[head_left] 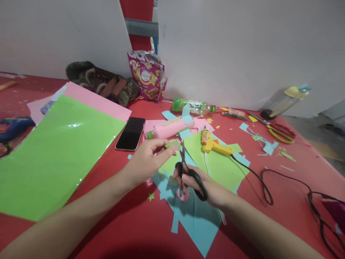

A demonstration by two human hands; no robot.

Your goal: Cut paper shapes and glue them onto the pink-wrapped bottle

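- Big green sheet (pixel 54 151) at 9 o'clock of your L hand (pixel 147 160); phone (pixel 130 133) at its 11.
- L hand pinches green strip (pixel 172 145), thumb & fingers.
- R hand (pixel 215 192) grasps black scissors (pixel 188 172), blades pointing 12, tips just beside strip.
- Glue gun (pixel 214 144) at scissors' 1.

I see a small strip of green paper (pixel 172 144), held flat in the left hand (pixel 147 160) just left of the glue gun (pixel 212 144). The black-handled scissors (pixel 190 176), gripped in the right hand (pixel 208 189), sit lower left of the glue gun. Their blades point up and away, and the tips are just beside the strip's right end.
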